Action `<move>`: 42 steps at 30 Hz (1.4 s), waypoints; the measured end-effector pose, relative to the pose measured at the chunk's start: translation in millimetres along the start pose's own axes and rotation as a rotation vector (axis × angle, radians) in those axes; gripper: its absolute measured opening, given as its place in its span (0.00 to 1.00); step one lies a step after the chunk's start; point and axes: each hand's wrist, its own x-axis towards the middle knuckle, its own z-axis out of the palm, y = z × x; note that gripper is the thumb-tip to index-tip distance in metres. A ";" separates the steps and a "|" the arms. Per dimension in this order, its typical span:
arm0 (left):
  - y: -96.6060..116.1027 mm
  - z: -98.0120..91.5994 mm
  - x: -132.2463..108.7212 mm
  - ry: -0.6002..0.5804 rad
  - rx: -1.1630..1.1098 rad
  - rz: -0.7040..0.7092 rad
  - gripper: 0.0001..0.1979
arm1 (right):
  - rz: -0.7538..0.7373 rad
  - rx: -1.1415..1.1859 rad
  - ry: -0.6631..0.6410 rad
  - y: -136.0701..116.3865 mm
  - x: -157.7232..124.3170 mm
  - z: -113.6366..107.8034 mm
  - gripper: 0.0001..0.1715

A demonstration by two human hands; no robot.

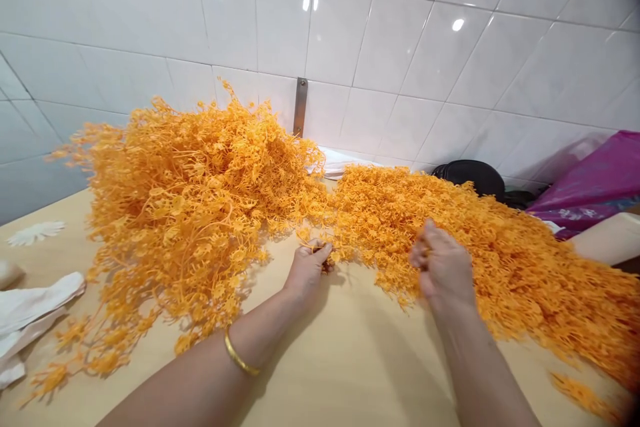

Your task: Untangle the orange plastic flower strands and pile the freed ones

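Observation:
Two heaps of orange plastic flower sprigs lie on the table: a tall, loose left heap [200, 180] and a lower, denser right heap [500, 247]. Between them, close to the tabletop, my left hand [310, 267] is closed, thumb against fingers, on an orange plastic sprig [337, 255]. Something dark shows under its fingertips, too small to name. My right hand [445, 270] is at the near edge of the right heap, its fingers curled together and slightly blurred. What it grips, if anything, is hidden.
White cloth gloves [35, 307] and a white flower-shaped piece [36, 233] lie at the left. At the back right are a round black object [473, 177] and a purple bag [590, 180]. A tiled wall [400, 33] with a metal bracket [300, 107] stands behind the table [320, 373].

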 end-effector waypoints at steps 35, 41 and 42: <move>7.8 -1.1 12.1 0.041 -0.189 -0.128 0.07 | -0.058 -0.760 -1.068 -11.2 -32.7 11.5 0.11; 15.1 -5.2 9.2 -0.067 -0.388 -0.279 0.15 | -0.152 -1.229 -0.875 3.4 -13.2 -14.1 0.09; 15.5 -4.8 9.2 -0.072 -0.387 -0.285 0.16 | -0.174 -1.229 -0.874 2.0 -15.1 -12.3 0.11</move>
